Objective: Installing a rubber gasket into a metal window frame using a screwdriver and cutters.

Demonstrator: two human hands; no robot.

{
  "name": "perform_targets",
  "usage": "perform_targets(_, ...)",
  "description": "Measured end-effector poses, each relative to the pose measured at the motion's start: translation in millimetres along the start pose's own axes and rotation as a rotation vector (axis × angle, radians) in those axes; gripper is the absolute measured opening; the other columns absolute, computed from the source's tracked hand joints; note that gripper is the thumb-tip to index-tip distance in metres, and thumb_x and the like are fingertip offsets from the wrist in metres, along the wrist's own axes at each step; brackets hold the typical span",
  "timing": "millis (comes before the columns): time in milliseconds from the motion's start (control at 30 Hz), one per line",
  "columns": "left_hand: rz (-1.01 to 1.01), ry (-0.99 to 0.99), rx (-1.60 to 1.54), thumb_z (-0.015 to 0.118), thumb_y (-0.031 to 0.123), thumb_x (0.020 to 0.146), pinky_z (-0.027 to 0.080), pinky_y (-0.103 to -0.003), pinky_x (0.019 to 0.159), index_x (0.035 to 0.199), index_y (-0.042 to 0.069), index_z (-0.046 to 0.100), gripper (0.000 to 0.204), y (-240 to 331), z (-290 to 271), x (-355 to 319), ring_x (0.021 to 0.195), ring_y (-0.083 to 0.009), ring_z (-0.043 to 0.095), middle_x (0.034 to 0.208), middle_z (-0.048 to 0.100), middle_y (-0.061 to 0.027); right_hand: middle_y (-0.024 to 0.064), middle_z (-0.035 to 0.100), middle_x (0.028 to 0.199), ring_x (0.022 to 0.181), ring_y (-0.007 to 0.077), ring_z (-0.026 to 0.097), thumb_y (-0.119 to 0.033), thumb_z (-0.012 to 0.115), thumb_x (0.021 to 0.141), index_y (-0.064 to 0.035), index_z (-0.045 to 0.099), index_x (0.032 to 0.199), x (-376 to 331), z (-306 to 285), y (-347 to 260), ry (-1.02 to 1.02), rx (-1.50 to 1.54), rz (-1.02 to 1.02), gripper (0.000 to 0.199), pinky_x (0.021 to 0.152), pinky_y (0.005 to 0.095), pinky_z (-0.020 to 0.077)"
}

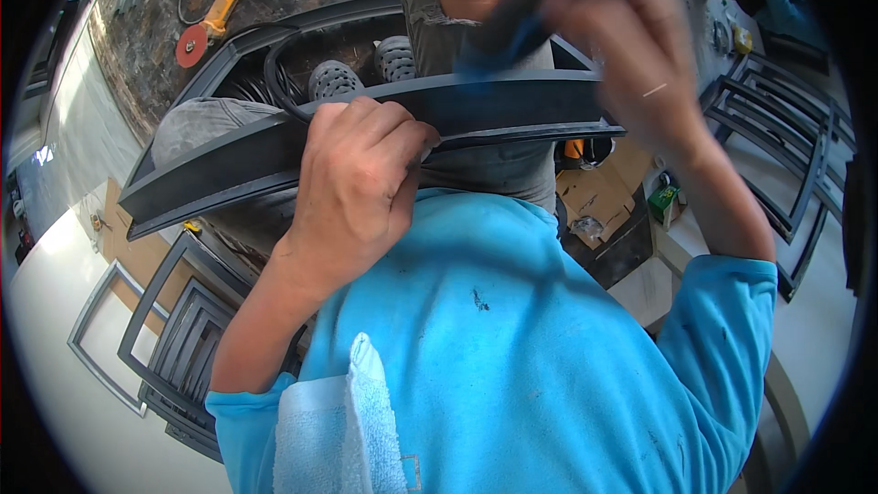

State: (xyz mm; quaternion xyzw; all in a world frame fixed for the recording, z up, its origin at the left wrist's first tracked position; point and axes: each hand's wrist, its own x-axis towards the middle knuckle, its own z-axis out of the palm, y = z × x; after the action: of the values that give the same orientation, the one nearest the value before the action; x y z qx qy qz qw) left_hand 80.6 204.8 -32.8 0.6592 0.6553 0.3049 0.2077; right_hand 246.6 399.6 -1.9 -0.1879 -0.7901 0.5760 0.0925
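A black metal frame [229,157] lies across my lap, its near side running from lower left to upper right in front of me. My left hand [361,169] is closed over this near side, thumb and fingers gripping its edge. A thin black strip [521,136] runs along the frame's lower edge. My right hand [631,46] is raised above the right end of the frame, smeared by motion. It holds a black-and-blue tool [526,23], too blurred to tell its kind. A black cord [273,69] loops down inside the frame's opening beside my shoes.
An angle grinder [219,14] with a red disc lies on the dark worktop at the upper left. Several dark frames [183,338] are stacked at the lower left, and more frames [777,128] at the right. Cardboard [599,192] and a green box [665,198] lie below the frame's right end.
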Motion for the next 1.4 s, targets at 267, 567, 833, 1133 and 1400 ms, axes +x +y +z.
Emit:
perform_targets(267,-0.033,0.004,0.034,0.067,-0.009,0.069,0.044,-0.039,0.085,0.089,0.003,0.068,0.023,2,6,-2,0.09,-0.028,0.062,0.088,0.064,-0.0086,0.0087,0.059,0.099,0.093,0.0198,0.059,-0.011,0.062,0.098,-0.0031,0.047,0.123,-1,8,9,-0.037,-0.021,-0.082,0.03,0.085,0.0342,0.0494)
perform_targets(567,-0.017,-0.015,0.043,0.067,-0.009,0.071,0.044,-0.039,0.084,0.089,0.002,0.068,0.022,-3,-1,-4,0.09,-0.0286,0.062,0.088,0.064,-0.009,0.0088,0.068,0.108,0.102,0.0131,0.066,-0.012,0.057,0.104,-0.0013,0.051,0.131,-3,26,11,0.083,0.199,0.033,0.03,0.093,0.0311,0.0523)
perform_targets(833,-0.004,-0.037,0.049,0.067,-0.009,0.07,0.044,-0.039,0.084,0.09,0.002,0.068,0.023,-6,-2,-8,0.092,-0.0286,0.062,0.091,0.065,-0.0092,0.0104,0.071,0.105,0.1,0.0155,0.068,-0.01,0.055,0.103,0.0011,0.055,0.126,-1,17,10,0.018,0.069,0.006,0.025,0.087,0.0321,0.0557)
perform_targets(1133,0.087,-0.002,-0.004,0.076,-0.001,0.069,0.044,-0.04,0.085,0.093,0.003,0.07,0.025,-19,2,-13,0.092,-0.0281,0.062,0.092,0.065,-0.0087,0.0086,0.062,0.098,0.094,0.017,0.06,-0.01,0.064,0.097,-0.0023,0.05,0.12,8,10,0,0.013,-0.02,-0.023,0.027,0.084,0.0352,0.0486)
perform_targets(1400,0.098,0.073,-0.006,0.081,0.002,0.068,0.044,-0.039,0.084,0.085,0.005,0.068,0.021,-19,10,-13,0.089,-0.0262,0.063,0.09,0.065,-0.0071,0.0033,0.059,0.083,0.075,0.0169,0.059,-0.014,0.065,0.097,-0.0012,0.056,0.106,-1,16,15,0.146,0.197,-0.118,0.018,0.069,0.0319,0.049)
